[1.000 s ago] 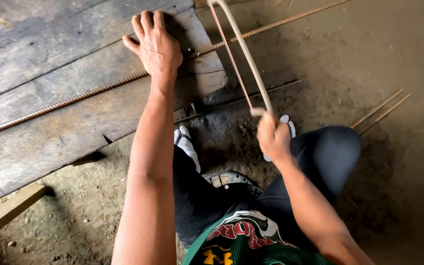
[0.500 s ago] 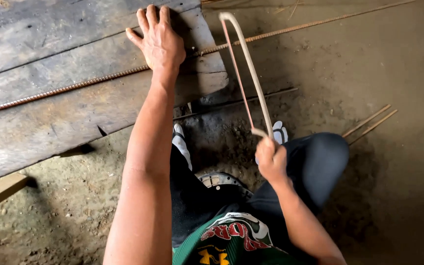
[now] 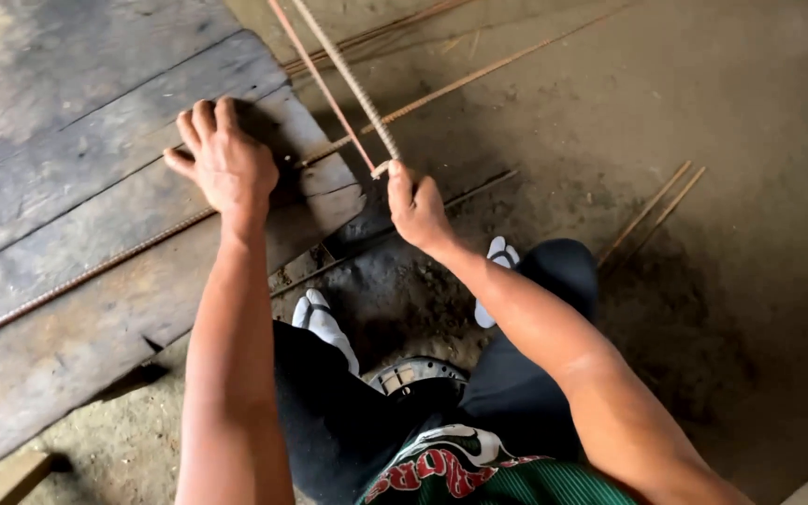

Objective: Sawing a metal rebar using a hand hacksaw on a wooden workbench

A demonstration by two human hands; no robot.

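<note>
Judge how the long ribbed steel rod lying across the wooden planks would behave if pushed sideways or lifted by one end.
The ribbed rod is round and thin, so it would probably roll on the planks; the left hand presses flat on it. It runs long and slender past the plank edge, so it would likely sag when lifted by one end. Its ribs should give decent grip.

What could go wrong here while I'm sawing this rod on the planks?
The left hand presses the long ribbed steel rod close to the thin hacksaw blade; a slip could cut its fingers. The rod overhangs the grey wooden plank edge and may spring. The right hand grips only the frame's end.
</note>
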